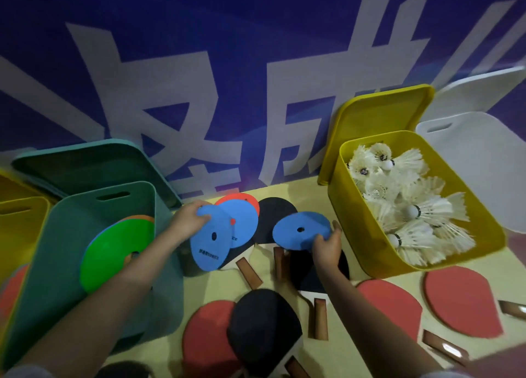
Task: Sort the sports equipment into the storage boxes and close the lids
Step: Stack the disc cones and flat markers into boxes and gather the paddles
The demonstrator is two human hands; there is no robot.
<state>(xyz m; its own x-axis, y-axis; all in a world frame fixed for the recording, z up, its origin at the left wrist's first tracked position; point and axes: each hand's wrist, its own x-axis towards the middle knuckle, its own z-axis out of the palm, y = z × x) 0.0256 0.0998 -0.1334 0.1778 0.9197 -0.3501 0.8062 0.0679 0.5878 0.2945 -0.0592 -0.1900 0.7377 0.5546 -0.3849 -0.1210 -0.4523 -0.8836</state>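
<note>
In the middle of the frame we see our left hand gripping the upper edge of a flat blue disc with a small centre hole and dark lettering, fingers curled over its rim. Just behind it lie a second blue disc and a red-orange disc, overlapping one another. To the right of centre, our right hand pinches the lower right edge of another flat blue disc, thumb on top and fingers round the rim; the disc is tilted above a black-faced table tennis paddle.

At the left of the frame stands a teal plastic storage box, its lid leaning open against the blue banner wall with large white characters. Inside the box rests a bright green flat disc with an orange one behind it. At the right stands a yellow plastic storage box, lid up, filled with white feather shuttlecocks. A white box sits behind it at the far right.

Across the lower frame, on the pale yellow table, red-faced paddles and a black-faced paddle with wooden handle lie scattered, some overlapping.
</note>
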